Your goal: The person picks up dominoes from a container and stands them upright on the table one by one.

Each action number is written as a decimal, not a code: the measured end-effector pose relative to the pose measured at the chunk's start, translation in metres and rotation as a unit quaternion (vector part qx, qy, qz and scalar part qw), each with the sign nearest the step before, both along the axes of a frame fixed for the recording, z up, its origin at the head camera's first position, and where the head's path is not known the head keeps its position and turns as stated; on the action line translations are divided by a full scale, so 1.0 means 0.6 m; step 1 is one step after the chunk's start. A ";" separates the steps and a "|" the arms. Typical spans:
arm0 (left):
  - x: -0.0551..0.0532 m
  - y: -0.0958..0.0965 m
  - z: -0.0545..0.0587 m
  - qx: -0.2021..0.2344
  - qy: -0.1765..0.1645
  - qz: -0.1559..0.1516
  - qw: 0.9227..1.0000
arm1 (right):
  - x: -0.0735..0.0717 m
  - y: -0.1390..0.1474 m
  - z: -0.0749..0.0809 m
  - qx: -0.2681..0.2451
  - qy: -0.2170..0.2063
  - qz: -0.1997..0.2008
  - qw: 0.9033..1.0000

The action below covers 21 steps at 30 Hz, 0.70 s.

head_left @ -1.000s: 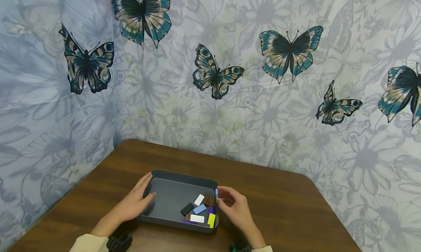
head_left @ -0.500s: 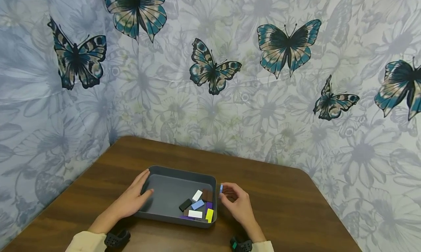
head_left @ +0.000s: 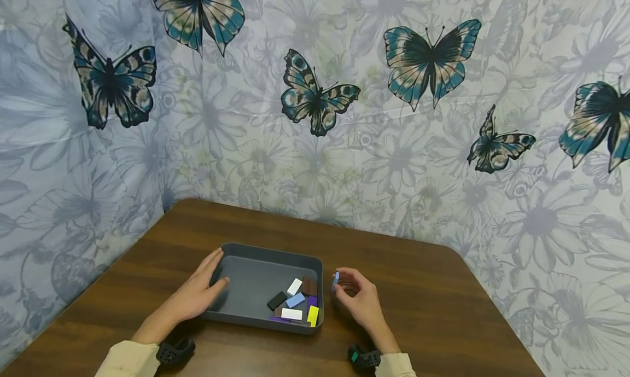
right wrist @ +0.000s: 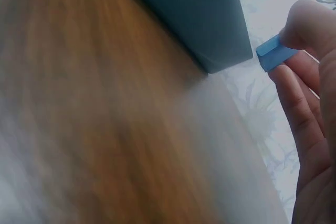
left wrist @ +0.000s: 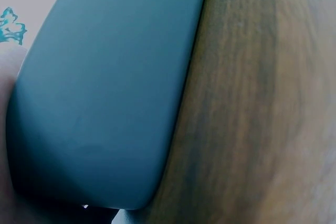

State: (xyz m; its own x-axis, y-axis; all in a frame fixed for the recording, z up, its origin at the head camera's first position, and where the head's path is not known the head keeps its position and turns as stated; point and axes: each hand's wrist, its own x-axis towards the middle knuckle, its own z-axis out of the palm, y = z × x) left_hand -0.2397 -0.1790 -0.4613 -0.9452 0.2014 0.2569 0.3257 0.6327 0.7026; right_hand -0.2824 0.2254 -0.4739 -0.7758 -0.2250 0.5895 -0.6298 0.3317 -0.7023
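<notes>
A dark grey rectangular tray (head_left: 243,289) lies on the table. Along its left wall rests my left hand (head_left: 189,296), fingers extended, thumb reaching over the rim. Several small blocks are gathered in the tray's right part: a black block (head_left: 277,301), a light blue block (head_left: 296,300), a white block (head_left: 292,314), a yellow block (head_left: 313,315), plus brown and purple ones. Just outside the right wall, my right hand (head_left: 361,300) pinches another blue block (right wrist: 275,53) between thumb and fingers, apart from the tray. The left wrist view shows mostly the tray's outer wall (left wrist: 110,87).
The brown wooden table (head_left: 418,289) extends right of the tray and behind it. A wall covering with butterflies (head_left: 320,100) and pale flowers rises at the table's far and left edges. Each wrist carries a black strap (head_left: 175,352).
My right hand has moved right, away from the tray's right rim, with the blue block still pinched. The left hand stays at the tray. The head view has tilted slightly down.
</notes>
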 end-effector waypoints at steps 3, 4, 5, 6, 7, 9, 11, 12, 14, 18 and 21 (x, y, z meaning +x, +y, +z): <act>0.000 0.001 0.000 -0.002 0.002 0.002 1.000 | -0.003 0.006 -0.003 0.007 -0.008 -0.003 1.000; 0.000 0.001 0.000 -0.003 0.002 0.003 1.000 | -0.004 0.007 -0.004 0.009 -0.013 -0.003 1.000; -0.001 0.001 0.000 -0.003 0.002 0.003 1.000 | -0.005 0.009 -0.004 0.013 -0.019 -0.003 1.000; -0.001 0.000 -0.001 -0.003 0.001 0.003 1.000 | -0.006 0.011 -0.005 0.017 -0.026 -0.003 1.000; -0.001 0.000 -0.002 -0.004 0.000 0.003 1.000 | -0.005 0.012 -0.007 0.021 -0.033 -0.003 0.999; -0.001 -0.002 -0.004 -0.003 -0.002 0.000 1.000 | -0.002 0.013 -0.010 0.029 -0.049 -0.007 0.998; -0.002 -0.005 -0.006 -0.003 -0.004 -0.002 1.000 | 0.000 0.013 -0.012 0.038 -0.060 -0.010 0.997; -0.003 -0.006 -0.007 -0.002 -0.006 -0.004 1.000 | 0.001 0.013 -0.013 0.041 -0.065 -0.012 0.997; -0.004 -0.009 -0.008 -0.002 -0.008 -0.007 1.000 | 0.001 0.013 -0.015 0.045 -0.070 -0.014 0.996; -0.011 -0.015 -0.007 -0.003 -0.010 -0.012 1.000 | -0.003 0.011 -0.016 0.051 -0.072 -0.019 0.996; -0.017 -0.018 -0.006 -0.005 -0.006 -0.014 1.000 | -0.006 0.008 -0.016 0.052 -0.076 -0.025 0.995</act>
